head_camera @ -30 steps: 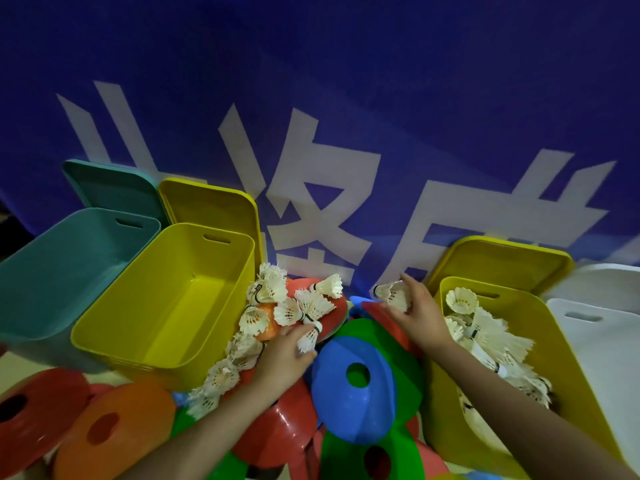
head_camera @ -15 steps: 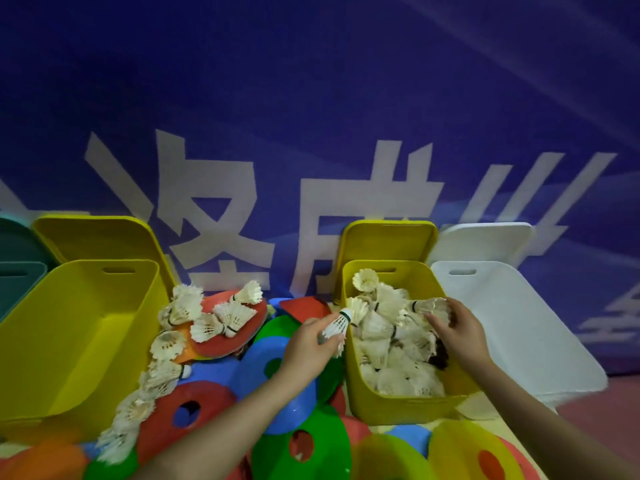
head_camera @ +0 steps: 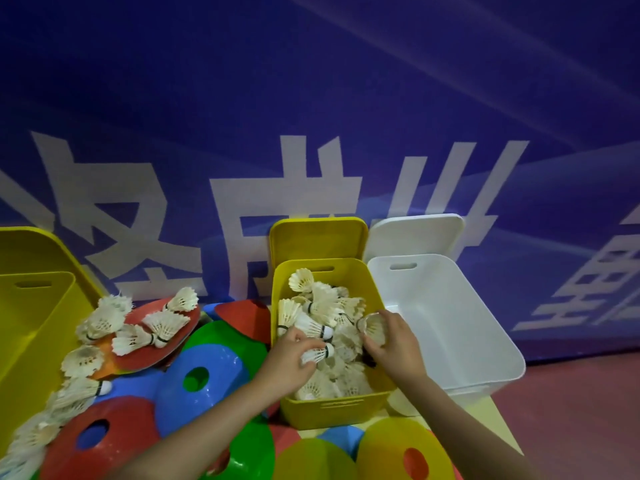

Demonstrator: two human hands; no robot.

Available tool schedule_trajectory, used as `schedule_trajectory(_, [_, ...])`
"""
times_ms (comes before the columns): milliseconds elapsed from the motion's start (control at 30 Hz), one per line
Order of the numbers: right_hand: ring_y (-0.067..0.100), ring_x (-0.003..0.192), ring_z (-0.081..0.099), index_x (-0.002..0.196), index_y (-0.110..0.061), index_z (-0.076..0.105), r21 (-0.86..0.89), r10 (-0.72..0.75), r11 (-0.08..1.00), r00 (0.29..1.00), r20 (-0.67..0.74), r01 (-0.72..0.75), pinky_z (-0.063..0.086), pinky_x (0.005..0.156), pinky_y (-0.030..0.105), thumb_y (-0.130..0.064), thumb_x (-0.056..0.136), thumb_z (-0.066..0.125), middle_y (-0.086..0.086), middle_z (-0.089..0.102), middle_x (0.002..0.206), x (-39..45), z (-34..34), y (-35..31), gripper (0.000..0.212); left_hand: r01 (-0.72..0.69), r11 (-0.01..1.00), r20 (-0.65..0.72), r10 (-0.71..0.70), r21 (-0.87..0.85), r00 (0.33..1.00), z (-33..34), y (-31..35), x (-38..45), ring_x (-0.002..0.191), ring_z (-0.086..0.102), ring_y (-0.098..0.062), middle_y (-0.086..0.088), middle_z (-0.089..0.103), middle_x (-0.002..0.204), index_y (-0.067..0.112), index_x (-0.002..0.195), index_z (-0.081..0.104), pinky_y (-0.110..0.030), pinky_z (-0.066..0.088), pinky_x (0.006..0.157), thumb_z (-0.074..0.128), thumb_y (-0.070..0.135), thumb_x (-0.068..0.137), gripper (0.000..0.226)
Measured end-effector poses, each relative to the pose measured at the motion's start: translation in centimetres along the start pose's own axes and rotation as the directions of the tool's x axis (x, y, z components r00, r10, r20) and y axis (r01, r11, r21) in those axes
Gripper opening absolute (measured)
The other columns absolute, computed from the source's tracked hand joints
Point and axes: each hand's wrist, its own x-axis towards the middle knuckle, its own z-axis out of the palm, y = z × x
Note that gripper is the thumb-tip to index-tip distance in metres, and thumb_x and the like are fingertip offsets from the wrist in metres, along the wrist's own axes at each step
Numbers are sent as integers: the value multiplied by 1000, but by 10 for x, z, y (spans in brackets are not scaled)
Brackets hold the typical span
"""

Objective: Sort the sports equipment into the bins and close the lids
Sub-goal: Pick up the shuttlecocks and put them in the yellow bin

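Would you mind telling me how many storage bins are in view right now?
3: an empty yellow plastic bin at far left, a yellow plastic bin of shuttlecocks in the middle, and an empty white plastic bin beside it. Others may sit off-frame.

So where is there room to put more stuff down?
The white bin, right of the yellow bin with shuttlecocks, looks bare inside. The other yellow bin at the far left shows bare walls too. The red floor on the right is free. Between the yellow bins it is crowded: cones and loose shuttlecocks, and both hands fill the middle bin.
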Motion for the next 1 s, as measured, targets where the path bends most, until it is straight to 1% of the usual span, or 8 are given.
schedule_trajectory(167, [20, 115, 51, 135, -16, 45, 19, -25, 1000, 1000, 7, 25, 42, 94, 30, -47, 83, 63, 2, 55, 122, 1, 3, 6, 63, 103, 995, 138, -105, 18, 985, -1, 3, 20, 94, 57, -10, 4, 48, 121, 32, 122, 59, -20, 45, 85, 60, 24, 90, 33])
schedule_trajectory(300, [19, 117, 49, 136, -17, 43, 57, -27, 998, 1000, 13, 27, 41, 95, 30, -46, 84, 62, 1, 54, 124, 0, 3, 8, 63, 34, 986, 213, -68, 164, 975, 8, 2, 17, 117, 50, -10, 8, 55, 125, 30, 123, 61, -23, 40, 95, 61, 28, 90, 33])
schedule_trajectory(500, [13, 118, 48, 136, -21, 44, 206, 33, 978, 999, -3, -31, 37, 97, 23, -46, 85, 63, -4, 53, 127, 1, -2, 7, 60, 64, 961, 33, -75, 268, 997, 21, 2, 13, 126, 34, -11, 5, 50, 123, 32, 120, 64, -26, 35, 100, 61, 31, 90, 31])
schedule_trajectory(633, [15, 112, 54, 124, -30, 54, 445, 67, 889, 993, 102, -105, 44, 100, 37, -49, 81, 61, -5, 58, 119, 5, -24, 10, 47, 65, 950, -43, -54, 307, 998, 23, 3, 8, 123, 36, -14, 5, 49, 119, 31, 123, 63, -30, 40, 97, 59, 29, 91, 32])
schedule_trajectory(700, [16, 114, 52, 132, -24, 51, 354, -14, 932, 969, 246, -76, 42, 102, 36, -52, 78, 58, -3, 55, 121, 5, -39, 12, 61, 67, 954, -96, -40, 294, 995, 24, 2, 6, 119, 40, -13, 8, 50, 111, 30, 122, 63, -29, 42, 94, 59, 29, 91, 31])
schedule_trajectory(767, [18, 122, 47, 141, -20, 41, 98, -122, 991, 896, 427, 88, 39, 103, 33, -54, 78, 56, -2, 50, 132, 2, -48, 12, 73, 63, 958, -144, -23, 281, 989, 25, 2, 5, 118, 41, -12, 9, 52, 110, 30, 119, 63, -29, 42, 94, 61, 31, 89, 30])
schedule_trajectory(867, [25, 111, 52, 129, -15, 47, -177, -265, 890, 791, 552, 421, 41, 86, 29, -44, 85, 57, 5, 56, 122, -1, -40, 10, 54, 52, 959, -156, -8, 279, 988, 27, 4, 4, 119, 41, -11, 9, 53, 113, 29, 118, 63, -29, 42, 95, 61, 33, 89, 30])
schedule_trajectory(1000, [31, 107, 52, 112, -11, 54, -318, -237, 779, 723, 649, 541, 45, 85, 36, -41, 86, 55, 10, 57, 114, 1, -20, 8, 40, 34, 958, -173, 17, 286, 985, 29, 6, 0, 118, 42, -12, 7, 52, 114, 27, 118, 63, -29, 44, 93, 58, 33, 90, 29])
